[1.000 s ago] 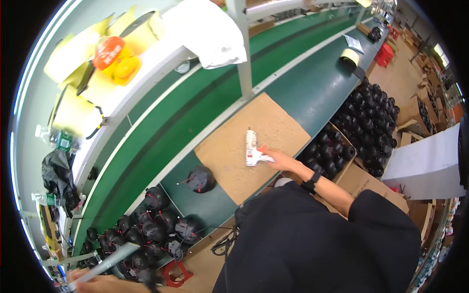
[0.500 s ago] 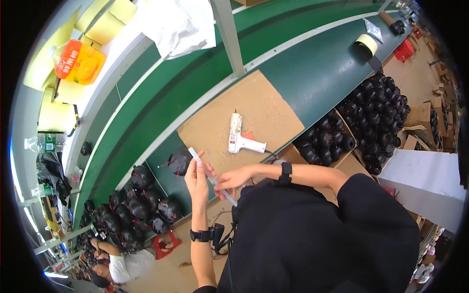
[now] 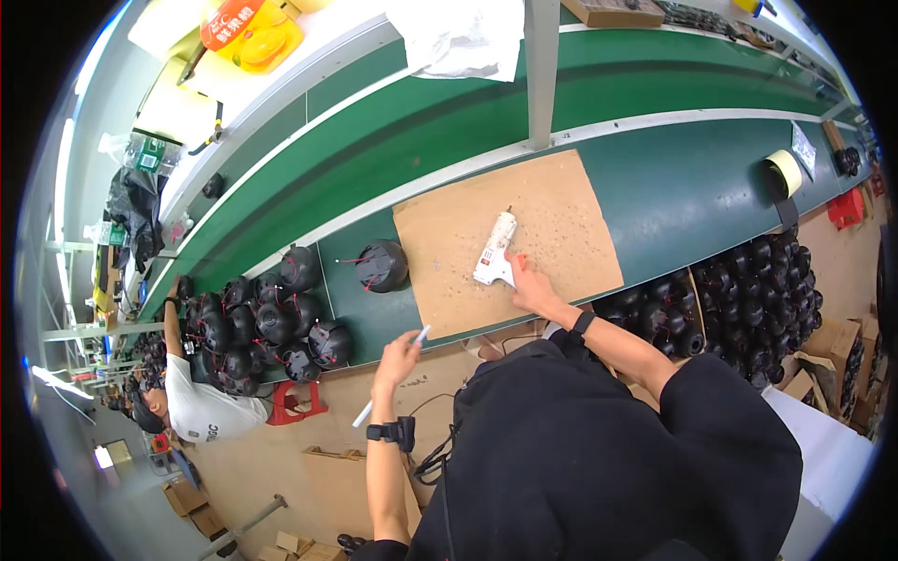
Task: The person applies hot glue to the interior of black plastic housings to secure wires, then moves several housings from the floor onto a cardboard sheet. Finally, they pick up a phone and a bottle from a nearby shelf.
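Nearby, black domed parts (image 3: pixel 382 265) flank the cardboard sheet (image 3: pixel 552 201); white glue gun (image 3: pixel 495 251) atop.

Bright, even overhead light, soft shadows only. Glare on a white shelf (image 3: pixel 281 65) upper left and along the tube lamps (image 3: pixel 65 271) at left rim. Strong fisheye bending, black corners. Sharp centre, softer rim.

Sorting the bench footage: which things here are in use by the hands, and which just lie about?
In use:
left hand holding white stick
right hand on white glue gun
cardboard sheet

Lying about:
tape roll
white cloth
black round parts
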`<act>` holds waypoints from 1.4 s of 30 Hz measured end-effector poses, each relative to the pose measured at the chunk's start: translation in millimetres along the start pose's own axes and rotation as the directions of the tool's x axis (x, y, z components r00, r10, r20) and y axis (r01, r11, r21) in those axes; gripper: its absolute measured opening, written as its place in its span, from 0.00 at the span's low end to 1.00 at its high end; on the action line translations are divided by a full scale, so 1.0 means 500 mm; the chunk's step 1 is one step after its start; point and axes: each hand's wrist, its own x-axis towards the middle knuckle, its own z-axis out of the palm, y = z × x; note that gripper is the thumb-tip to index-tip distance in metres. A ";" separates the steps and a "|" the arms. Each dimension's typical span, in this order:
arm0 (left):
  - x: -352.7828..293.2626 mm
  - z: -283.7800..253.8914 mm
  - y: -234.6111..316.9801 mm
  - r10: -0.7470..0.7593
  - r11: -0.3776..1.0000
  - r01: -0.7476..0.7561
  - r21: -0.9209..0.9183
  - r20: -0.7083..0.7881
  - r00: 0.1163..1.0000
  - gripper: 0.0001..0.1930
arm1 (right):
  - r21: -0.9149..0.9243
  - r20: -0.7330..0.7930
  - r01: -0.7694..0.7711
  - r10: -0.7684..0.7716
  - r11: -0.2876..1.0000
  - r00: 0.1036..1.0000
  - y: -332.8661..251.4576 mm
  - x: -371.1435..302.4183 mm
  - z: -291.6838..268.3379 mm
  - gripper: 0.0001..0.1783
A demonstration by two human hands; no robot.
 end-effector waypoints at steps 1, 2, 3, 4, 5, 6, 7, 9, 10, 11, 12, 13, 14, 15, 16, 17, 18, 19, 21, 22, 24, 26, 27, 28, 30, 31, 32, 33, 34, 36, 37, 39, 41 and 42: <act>-0.004 0.017 0.015 0.023 0.999 -0.025 -0.048 -0.045 0.999 0.16 | -0.002 -0.002 -0.004 0.004 1.000 1.000 -0.008 -0.005 -0.016 0.42; -0.009 0.029 0.029 0.043 0.994 -0.052 -0.098 -0.093 0.995 0.15 | 0.072 0.019 -0.015 0.014 0.997 1.000 -0.035 -0.009 -0.053 0.41; -0.014 0.023 0.069 0.082 0.996 -0.087 -0.024 -0.157 0.984 0.10 | 0.146 0.037 -0.042 0.037 0.988 0.999 -0.051 -0.017 -0.085 0.39; -0.021 0.016 0.097 0.094 0.995 -0.098 -0.023 -0.139 0.986 0.10 | 0.145 0.031 -0.062 0.058 0.987 0.998 -0.059 -0.030 -0.106 0.39; -0.019 0.007 0.122 0.123 0.992 -0.124 0.005 -0.193 0.973 0.09 | 0.233 0.015 -0.031 0.028 0.972 0.999 -0.066 -0.032 -0.125 0.37; -0.018 -0.002 0.146 0.153 0.988 -0.149 0.035 -0.244 0.957 0.09 | 0.317 -0.006 0.001 0.000 0.948 1.000 -0.072 -0.041 -0.144 0.35; -0.023 -0.008 0.180 0.277 0.960 -0.248 0.127 -0.341 0.898 0.09 | 0.315 -0.013 -0.011 0.016 0.949 1.000 -0.081 -0.060 -0.160 0.35; -0.025 -0.026 0.232 0.343 0.939 -0.324 0.111 -0.329 0.880 0.09 | 0.326 -0.039 0.106 -0.099 0.939 0.994 -0.103 -0.103 -0.186 0.31; -0.028 -0.035 0.262 0.395 0.918 -0.385 0.098 -0.329 0.858 0.10 | 0.322 -0.046 0.097 -0.087 0.942 0.995 -0.116 -0.122 -0.203 0.31; -0.036 -0.044 0.299 0.419 0.908 -0.402 0.121 -0.326 0.848 0.09 | 0.356 -0.045 0.077 -0.065 0.931 0.997 -0.129 -0.139 -0.214 0.30; -0.036 -0.043 0.311 0.424 0.905 -0.408 0.117 -0.318 0.848 0.09 | 0.391 -0.044 0.058 -0.044 0.919 0.998 -0.136 -0.150 -0.218 0.29; -0.034 -0.045 0.319 0.450 0.891 -0.441 0.108 -0.348 0.823 0.09 | 0.390 -0.051 0.053 -0.036 0.919 0.998 -0.137 -0.155 -0.217 0.29; -0.034 -0.046 0.325 0.473 0.875 -0.473 0.099 -0.378 0.796 0.09 | 0.412 -0.075 0.040 -0.010 0.910 0.997 -0.138 -0.158 -0.216 0.29; -0.039 -0.049 0.330 0.480 0.871 -0.480 0.100 -0.373 0.794 0.09 | 0.434 -0.099 0.030 0.014 0.900 0.995 -0.139 -0.161 -0.215 0.28; -0.044 -0.052 0.334 0.471 0.874 -0.481 0.068 -0.360 0.805 0.09 | 0.435 -0.106 0.027 0.022 0.900 0.994 -0.140 -0.163 -0.212 0.28; -0.046 -0.053 0.336 0.461 0.877 -0.479 0.037 -0.348 0.817 0.09 | 0.411 -0.146 0.040 0.022 0.911 0.989 -0.140 -0.163 -0.208 0.28; -0.044 -0.052 0.336 0.468 0.873 -0.486 0.039 -0.343 0.814 0.09 | 0.386 -0.186 0.053 0.021 0.921 0.982 -0.141 -0.163 -0.206 0.28; -0.043 -0.050 0.333 0.451 0.881 -0.472 0.020 -0.337 0.827 0.09 | 0.386 -0.190 0.054 0.022 0.921 0.982 -0.146 -0.165 -0.207 0.28; -0.042 -0.046 0.325 0.435 0.888 -0.460 0.004 -0.332 0.837 0.08 | 0.350 -0.211 0.054 0.022 0.935 0.977 -0.157 -0.169 -0.211 0.28; -0.041 -0.045 0.319 0.446 0.885 -0.465 0.031 -0.347 0.825 0.08 | 0.348 -0.214 0.059 0.018 0.936 0.977 -0.162 -0.169 -0.211 0.28; -0.039 -0.045 0.314 0.456 0.882 -0.468 0.060 -0.368 0.811 0.08 | 0.271 -0.268 0.093 -0.017 0.958 0.963 -0.171 -0.166 -0.211 0.28; -0.042 -0.045 0.310 0.446 0.881 -0.471 0.033 -0.390 0.806 0.09 | 0.238 -0.278 0.098 -0.029 0.966 0.960 -0.175 -0.163 -0.206 0.28; -0.044 -0.044 0.306 0.443 0.882 -0.470 0.033 -0.394 0.805 0.09 | 0.205 -0.286 0.100 -0.038 0.974 0.958 -0.178 -0.161 -0.203 0.29; -0.044 -0.045 0.303 0.438 0.892 -0.445 0.077 -0.389 0.811 0.09 | 0.202 -0.285 0.106 -0.045 0.974 0.957 -0.181 -0.158 -0.202 0.29; -0.049 -0.045 0.301 0.426 0.902 -0.415 0.118 -0.392 0.815 0.10 | 0.136 -0.289 0.104 -0.060 0.985 0.955 -0.188 -0.154 -0.198 0.28; -0.053 -0.046 0.305 0.425 0.905 -0.373 0.204 -0.395 0.814 0.11 | 0.133 -0.288 0.113 -0.071 0.985 0.955 -0.192 -0.152 -0.196 0.28; -0.057 -0.045 0.308 0.422 0.901 -0.326 0.287 -0.399 0.814 0.11 | 0.112 -0.281 0.113 -0.078 0.987 0.957 -0.194 -0.151 -0.194 0.28; -0.061 -0.042 0.311 0.416 0.904 -0.320 0.285 -0.407 0.813 0.11 | 0.091 -0.274 0.114 -0.085 0.989 0.958 -0.195 -0.150 -0.192 0.28; -0.063 -0.040 0.315 0.418 0.901 -0.311 0.302 -0.414 0.809 0.11 | 0.087 -0.274 0.123 -0.095 0.989 0.957 -0.193 -0.148 -0.188 0.28; -0.062 -0.042 0.314 0.416 0.900 -0.298 0.317 -0.428 0.802 0.10 | 0.091 -0.256 0.110 -0.083 0.990 0.963 -0.186 -0.140 -0.176 0.29; -0.058 -0.043 0.310 0.417 0.901 -0.301 0.313 -0.432 0.800 0.09 | 0.088 -0.255 0.117 -0.091 0.989 0.963 -0.186 -0.136 -0.171 0.29; -0.051 -0.048 0.300 0.416 0.903 -0.302 0.306 -0.442 0.795 0.09 | 0.095 -0.234 0.089 -0.065 0.991 0.970 -0.187 -0.128 -0.163 0.29; -0.043 -0.056 0.287 0.409 0.908 -0.313 0.278 -0.428 0.806 0.10 | 0.070 -0.217 0.081 -0.064 0.994 0.974 -0.202 -0.131 -0.167 0.29; -0.040 -0.058 0.286 0.407 0.909 -0.312 0.275 -0.433 0.804 0.10 | 0.049 -0.204 0.068 -0.057 0.996 0.977 -0.208 -0.130 -0.169 0.29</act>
